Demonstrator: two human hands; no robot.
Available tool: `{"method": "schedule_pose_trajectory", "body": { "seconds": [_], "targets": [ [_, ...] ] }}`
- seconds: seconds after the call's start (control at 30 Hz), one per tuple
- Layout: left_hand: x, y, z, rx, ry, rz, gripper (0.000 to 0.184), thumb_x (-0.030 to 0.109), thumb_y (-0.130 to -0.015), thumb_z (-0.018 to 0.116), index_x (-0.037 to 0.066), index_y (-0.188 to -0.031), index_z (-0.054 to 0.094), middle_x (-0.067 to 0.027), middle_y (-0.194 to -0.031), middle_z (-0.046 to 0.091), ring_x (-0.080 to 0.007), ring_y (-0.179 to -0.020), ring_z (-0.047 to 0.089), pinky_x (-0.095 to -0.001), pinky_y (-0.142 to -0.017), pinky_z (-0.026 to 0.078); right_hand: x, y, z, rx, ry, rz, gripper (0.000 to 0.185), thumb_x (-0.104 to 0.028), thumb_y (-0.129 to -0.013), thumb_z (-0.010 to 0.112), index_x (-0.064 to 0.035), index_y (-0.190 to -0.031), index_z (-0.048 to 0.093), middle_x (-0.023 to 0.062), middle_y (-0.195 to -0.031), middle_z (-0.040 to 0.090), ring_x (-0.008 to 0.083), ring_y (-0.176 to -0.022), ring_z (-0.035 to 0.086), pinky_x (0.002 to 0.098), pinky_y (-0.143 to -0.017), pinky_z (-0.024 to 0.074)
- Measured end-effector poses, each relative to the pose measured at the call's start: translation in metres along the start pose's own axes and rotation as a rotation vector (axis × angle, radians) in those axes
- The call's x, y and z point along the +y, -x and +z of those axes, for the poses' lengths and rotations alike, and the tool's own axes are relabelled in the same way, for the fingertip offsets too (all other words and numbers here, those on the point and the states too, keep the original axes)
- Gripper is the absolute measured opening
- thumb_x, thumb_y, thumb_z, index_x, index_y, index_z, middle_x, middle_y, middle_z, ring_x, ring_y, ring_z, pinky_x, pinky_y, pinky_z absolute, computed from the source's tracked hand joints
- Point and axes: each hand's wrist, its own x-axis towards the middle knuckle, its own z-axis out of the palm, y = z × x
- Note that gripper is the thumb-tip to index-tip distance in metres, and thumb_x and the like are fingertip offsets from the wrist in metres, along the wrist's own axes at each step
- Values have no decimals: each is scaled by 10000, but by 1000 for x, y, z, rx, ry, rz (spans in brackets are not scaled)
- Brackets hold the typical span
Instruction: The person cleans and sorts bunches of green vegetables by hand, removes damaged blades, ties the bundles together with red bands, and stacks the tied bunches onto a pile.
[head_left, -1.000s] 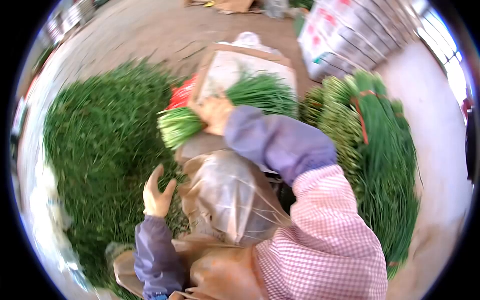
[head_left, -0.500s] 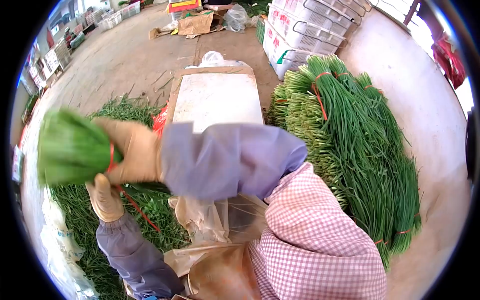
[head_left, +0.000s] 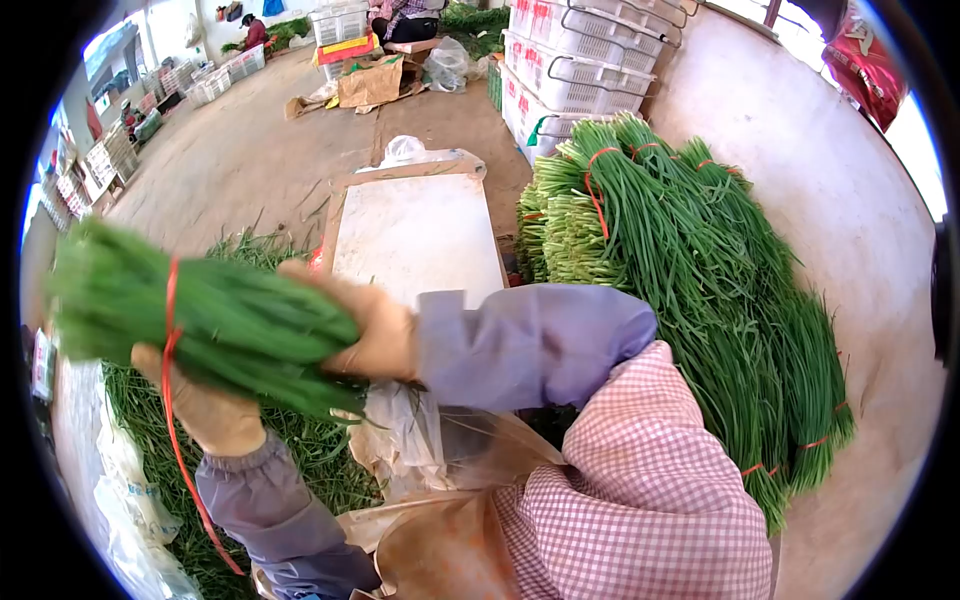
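A bundle of long green stalks is held up at the left, its far end blurred. My right hand, gloved, grips the bundle at its right end. Beneath its left part, my left hand, also gloved, is wrapped against the stalks. A red band crosses the bundle near the left hand, and its loose tail hangs down past the left wrist. Behind the right hand lies a white board with a brown edge. Loose green stalks are heaped below the hands.
Tied green bundles are piled at the right beside a pale wall. White crates stand stacked behind them. Cardboard and clear plastic lie on the floor farther back. Two seated people are in the background. A plastic bag lies at the lower left.
The bundle was low over the board, then came up to the left in both hands. The red band now crosses it. My right hand has shifted right along the stalks. The view has turned.
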Motion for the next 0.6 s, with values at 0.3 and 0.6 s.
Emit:
{"method": "schedule_pose_trajectory", "body": {
  "seconds": [0.3, 0.6],
  "targets": [
    [-66, -26, 94, -458, -777, -316, 1168, 677, -661, 724, 75, -1502, 182, -181, -1467, 346, -311, -1307, 398, -422, -1015, 400, -167, 97, -157, 758, 224, -327, 622, 96, -701, 586, -36, -1306, 520, 127, -1158, 633, 257, -990, 644, 367, -859, 558],
    [-82, -19, -100, 86, -700, -881, 522, 241, -950, 559, 52, -1401, 377, -138, -1233, 577, -236, -977, 637, -320, -758, 551, -284, 268, -415, 1490, 1676, 69, 679, -99, -803, 656, -188, -1430, 410, 175, -1299, 565, 271, -1147, 586, 335, -992, 453]
  ]
}}
